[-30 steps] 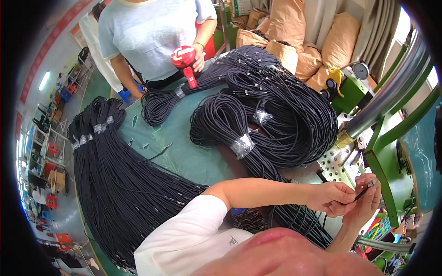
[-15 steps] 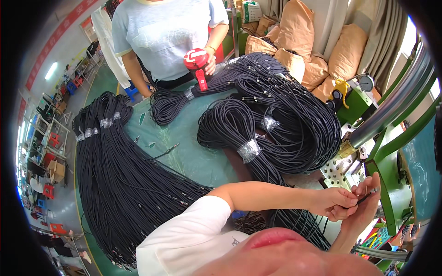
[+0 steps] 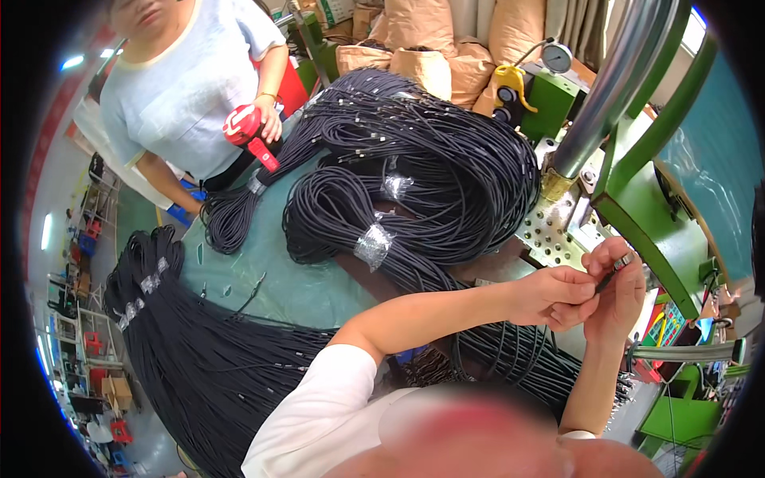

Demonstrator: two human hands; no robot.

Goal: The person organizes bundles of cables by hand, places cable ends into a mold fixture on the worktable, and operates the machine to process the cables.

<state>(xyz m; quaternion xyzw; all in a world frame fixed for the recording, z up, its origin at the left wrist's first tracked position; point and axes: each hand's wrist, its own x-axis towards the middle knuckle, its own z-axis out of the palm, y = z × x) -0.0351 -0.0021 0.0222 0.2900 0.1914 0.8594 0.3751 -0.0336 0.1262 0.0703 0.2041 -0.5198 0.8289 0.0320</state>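
My left hand (image 3: pixel 551 295) reaches across from the left on a white-sleeved arm. It pinches a thin black cable end with a metal tip (image 3: pixel 618 265). My right hand (image 3: pixel 622 296) comes up from below and grips the same cable end, so the two hands touch. They are in front of the green press machine (image 3: pixel 637 199), beside its perforated metal plate (image 3: pixel 553 231). More black cables (image 3: pixel 518 358) run under my forearms.
Big coils of black cable (image 3: pixel 414 175) with tape wraps cover the green table (image 3: pixel 279 279); another bundle (image 3: pixel 183 350) hangs off its left edge. A co-worker in a pale blue shirt (image 3: pixel 171 103) across the table holds a red tool (image 3: pixel 245 130). Tan sacks (image 3: pixel 446 40) are stacked behind.
My hands stay together on the cable end and sit slightly higher by the machine. The view has tilted, so the co-worker and coils appear shifted.
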